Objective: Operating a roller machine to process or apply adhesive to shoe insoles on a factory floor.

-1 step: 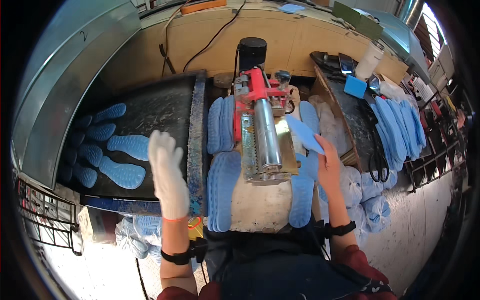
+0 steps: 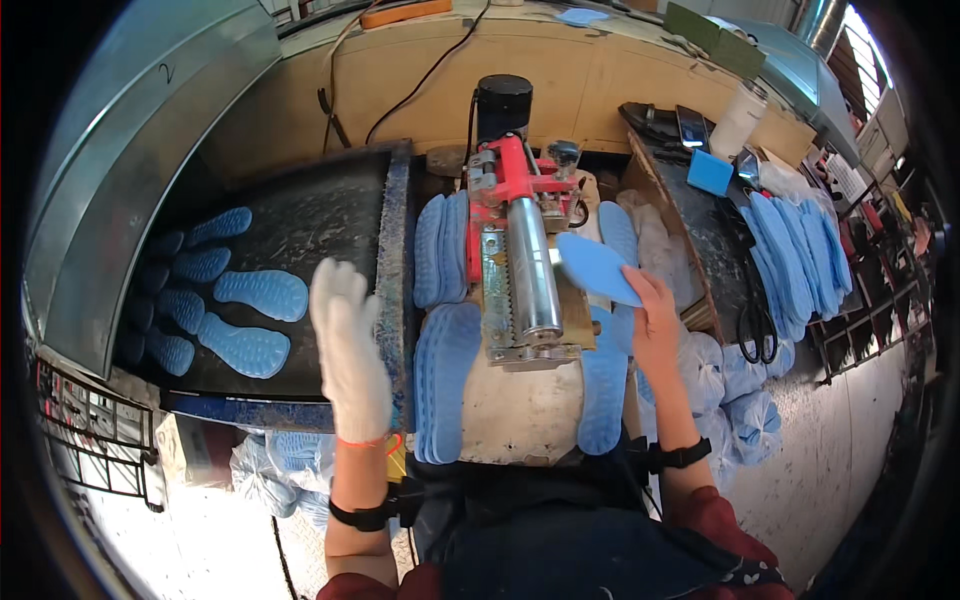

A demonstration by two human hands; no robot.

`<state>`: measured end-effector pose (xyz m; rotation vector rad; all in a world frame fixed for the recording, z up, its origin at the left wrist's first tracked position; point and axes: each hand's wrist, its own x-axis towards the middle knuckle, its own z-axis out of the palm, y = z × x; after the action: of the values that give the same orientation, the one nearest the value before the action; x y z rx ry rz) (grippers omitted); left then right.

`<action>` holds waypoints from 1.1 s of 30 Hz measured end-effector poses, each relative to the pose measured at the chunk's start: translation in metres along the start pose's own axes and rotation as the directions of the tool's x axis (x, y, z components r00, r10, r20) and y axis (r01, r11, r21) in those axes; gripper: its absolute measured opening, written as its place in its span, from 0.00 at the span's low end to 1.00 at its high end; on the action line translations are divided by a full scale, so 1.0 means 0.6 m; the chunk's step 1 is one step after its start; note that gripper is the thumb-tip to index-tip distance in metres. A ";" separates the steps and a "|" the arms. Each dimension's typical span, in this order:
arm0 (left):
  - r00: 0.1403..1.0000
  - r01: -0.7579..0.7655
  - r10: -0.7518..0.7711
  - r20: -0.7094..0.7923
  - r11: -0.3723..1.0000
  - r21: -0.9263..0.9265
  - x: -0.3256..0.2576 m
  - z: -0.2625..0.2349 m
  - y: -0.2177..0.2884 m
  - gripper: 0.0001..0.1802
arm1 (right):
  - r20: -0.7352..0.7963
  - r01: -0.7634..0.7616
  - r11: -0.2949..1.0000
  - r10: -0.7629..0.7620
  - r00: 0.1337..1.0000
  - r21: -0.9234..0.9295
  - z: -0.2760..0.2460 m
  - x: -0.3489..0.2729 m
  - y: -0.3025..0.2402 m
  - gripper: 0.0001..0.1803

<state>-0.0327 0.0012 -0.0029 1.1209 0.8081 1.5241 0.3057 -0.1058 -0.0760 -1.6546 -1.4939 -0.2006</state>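
Observation:
My right hand point(image 2: 652, 308), bare, pinches one end of a blue insole point(image 2: 597, 268) just right of a red machine with a shiny metal roller point(image 2: 535, 270). The insole is tilted, its smooth face showing. My left hand point(image 2: 350, 345), in a white knitted glove, is raised over the edge of the dark bed on the left, fingers stretched out and nothing in it. On that bed point(image 2: 330, 200) lie several dimpled blue insoles point(image 2: 262, 294). A stack of blue insoles point(image 2: 448, 380) stands left of the machine's pale board point(image 2: 520, 410), and another insole pile point(image 2: 604, 400) sits to its right.
A dark side table point(image 2: 690, 235) at right carries a bundle of blue insoles point(image 2: 795, 255), black scissors point(image 2: 757, 330), a phone point(image 2: 691, 128) and a white bottle point(image 2: 740, 118). Plastic bags point(image 2: 750, 420) lie below it. A sheet-metal housing point(image 2: 190, 130) borders the bed's left.
My left hand has moved right, away from the insoles on the bed. In my right hand the insole has swung left toward the roller and shows more of its flat face.

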 end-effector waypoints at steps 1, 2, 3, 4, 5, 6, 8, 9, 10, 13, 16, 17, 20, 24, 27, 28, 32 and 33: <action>0.997 -0.008 0.011 0.072 0.999 -0.037 -0.013 0.020 -0.002 0.39 | 0.004 0.145 0.984 -0.145 0.989 -0.102 0.000 0.016 -0.012 0.27; 0.993 0.025 -0.016 0.121 0.997 -0.069 -0.017 0.037 -0.002 0.40 | 0.014 0.147 0.986 -0.146 0.989 -0.082 0.000 0.027 -0.027 0.29; 0.984 0.047 -0.028 0.175 0.993 -0.104 -0.018 0.052 -0.002 0.41 | 0.024 0.147 0.987 -0.146 0.989 -0.063 0.000 0.036 -0.040 0.31; 0.973 0.035 -0.007 0.232 0.993 -0.117 -0.020 0.066 -0.002 0.41 | 0.034 0.146 0.988 -0.144 0.989 -0.043 -0.001 0.041 -0.053 0.32; 0.960 0.026 0.012 0.281 0.991 -0.129 -0.018 0.079 -0.003 0.41 | 0.063 0.153 0.988 -0.153 0.986 0.002 -0.001 0.045 -0.063 0.32; 0.947 0.007 0.031 0.320 0.993 -0.119 -0.011 0.093 -0.004 0.42 | 0.092 0.158 0.986 -0.162 0.983 0.048 -0.002 0.047 -0.069 0.32; 0.927 -0.005 0.057 0.370 0.990 -0.140 0.001 0.116 -0.010 0.42 | 0.120 0.104 0.977 -0.127 0.985 0.184 -0.003 0.042 -0.075 0.29; 0.919 -0.010 0.063 0.389 0.990 -0.138 0.007 0.125 -0.015 0.42 | 0.126 0.047 0.961 -0.084 0.988 0.273 -0.005 0.033 -0.074 0.27; 0.912 -0.018 0.071 0.405 0.991 -0.134 0.015 0.134 -0.021 0.42 | 0.155 -0.039 0.933 -0.018 0.988 0.357 -0.006 0.022 -0.071 0.26; 0.894 -0.039 0.064 0.444 0.997 -0.066 0.034 0.143 -0.045 0.41 | -0.072 -0.042 0.873 0.088 0.993 0.485 0.004 -0.021 -0.054 0.15; 0.880 -0.036 0.012 0.474 0.998 0.042 0.048 0.125 -0.072 0.41 | -0.060 -0.334 0.750 0.444 0.894 0.571 0.002 -0.071 -0.030 0.10; 0.876 -0.031 -0.009 0.481 0.997 0.076 0.051 0.117 -0.082 0.41 | -0.005 -0.388 0.702 0.487 0.873 0.598 0.008 -0.084 -0.022 0.09; 0.863 -0.013 -0.074 0.500 0.986 0.168 0.058 0.091 -0.110 0.41 | 0.174 -0.544 0.584 0.570 0.803 0.602 0.030 -0.113 0.000 0.08; 0.848 0.116 -0.212 0.486 0.968 0.222 0.052 0.057 -0.124 0.40 | 0.448 -0.666 0.542 0.493 0.746 0.513 0.071 -0.139 0.011 0.09; 0.812 -0.064 -0.191 0.551 0.910 0.409 0.037 0.022 -0.108 0.33 | 0.661 -0.767 0.560 0.452 0.599 0.313 0.108 -0.151 -0.003 0.09; 0.778 -0.189 -0.117 0.617 0.893 0.408 0.032 0.011 -0.102 0.32 | 0.758 -0.793 0.579 0.426 0.493 0.190 0.121 -0.145 -0.005 0.09; 0.714 0.270 -0.379 0.589 0.925 0.268 0.021 -0.019 -0.102 0.29 | 0.817 -0.820 0.501 0.327 0.474 0.276 0.198 -0.145 -0.056 0.14; 0.713 0.102 -0.270 0.647 0.953 0.285 0.016 -0.034 -0.104 0.30 | 0.821 -0.790 0.516 0.256 0.510 0.330 0.213 -0.144 -0.068 0.16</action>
<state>-0.0306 0.0266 -0.0643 1.5840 0.5574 0.7431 0.1939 -0.0861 -0.1882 -1.5109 -1.1259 1.3804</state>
